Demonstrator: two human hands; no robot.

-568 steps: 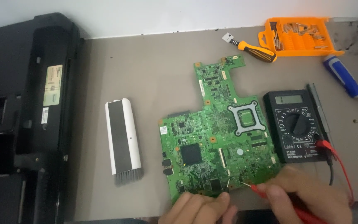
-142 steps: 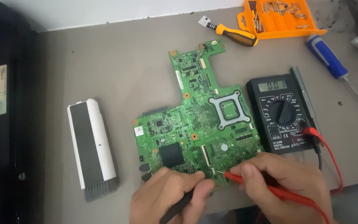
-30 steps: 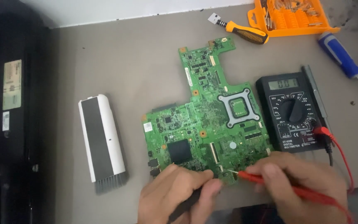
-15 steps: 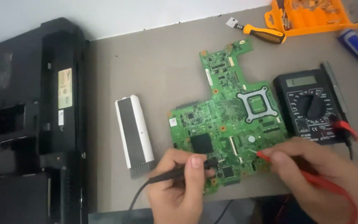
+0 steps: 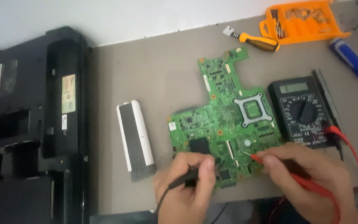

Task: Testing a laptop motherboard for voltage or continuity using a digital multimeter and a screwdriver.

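A green laptop circuit board [image 5: 228, 112] lies flat on the grey table. My left hand [image 5: 187, 186] grips a black test probe [image 5: 189, 177] whose tip rests on the board's lower edge. My right hand [image 5: 311, 174] holds a red test probe [image 5: 266, 159], its metal tip touching the board near a small round part. Red and black leads run from the probes to a black multimeter [image 5: 303, 112] just right of the board.
A black laptop base [image 5: 30, 124] fills the left side. A white and grey battery pack [image 5: 135, 139] lies between it and the board. At the back right are a yellow-handled screwdriver [image 5: 255, 40], an orange bit case [image 5: 303, 20] and a blue-handled tool [image 5: 351, 58].
The view has shifted slightly; both hands stay at the board's lower edge. The left hand's black probe tip has moved a little to the right on the board.
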